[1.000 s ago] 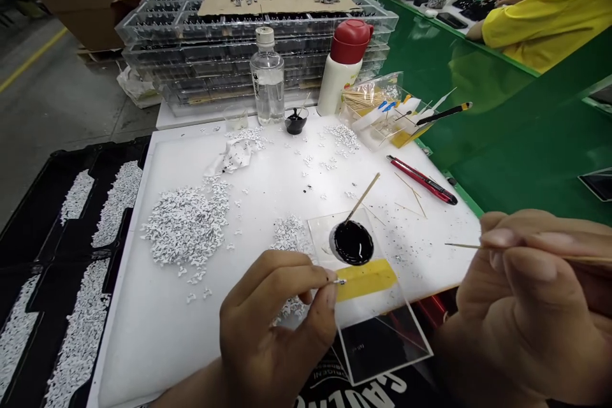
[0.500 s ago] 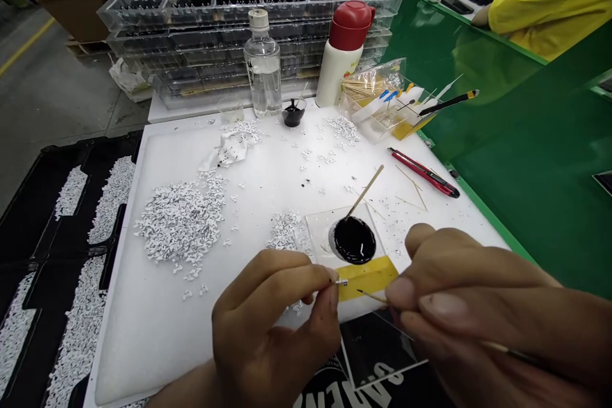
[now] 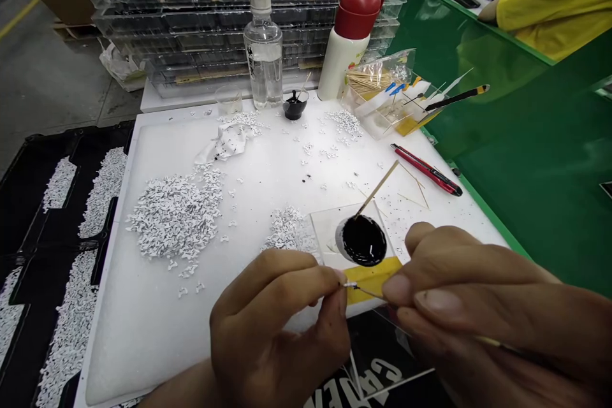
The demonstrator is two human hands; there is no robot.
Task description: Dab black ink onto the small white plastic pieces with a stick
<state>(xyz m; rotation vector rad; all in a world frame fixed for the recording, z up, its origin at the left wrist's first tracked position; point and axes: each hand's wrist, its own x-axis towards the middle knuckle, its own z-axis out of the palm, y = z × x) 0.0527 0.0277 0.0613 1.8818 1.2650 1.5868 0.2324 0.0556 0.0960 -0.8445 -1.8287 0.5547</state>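
My left hand [image 3: 282, 325] is closed in a pinch on a small white part [image 3: 350, 284] with dark marks, held above a strip of yellow tape. Between the fingers of my right hand [image 3: 473, 299] is a thin stick [image 3: 370, 294] with a dark tip; the tip meets the end of the white part or lies very close to it. Just beyond both hands, a round pool of black paint [image 3: 364, 241] sits on a clear plate [image 3: 321, 227], with a wooden stick [image 3: 377, 188] resting in it. The yellow tape [image 3: 392, 266] lies along the plate's near side.
Heaps of small white parts [image 3: 176, 217] lie on the white board [image 3: 143, 338]. Behind stand a clear bottle [image 3: 264, 64], a small cup of black liquid [image 3: 294, 106], a red-capped flask [image 3: 351, 38] and stacked trays [image 3: 191, 38]. A red utility knife [image 3: 427, 170] lies right. A person in yellow [image 3: 559, 9] sits beyond.
The dark stick tip in my right hand has closed the gap to the white part in my left hand. My left hand has shifted slightly right, and the view has tilted down a little.
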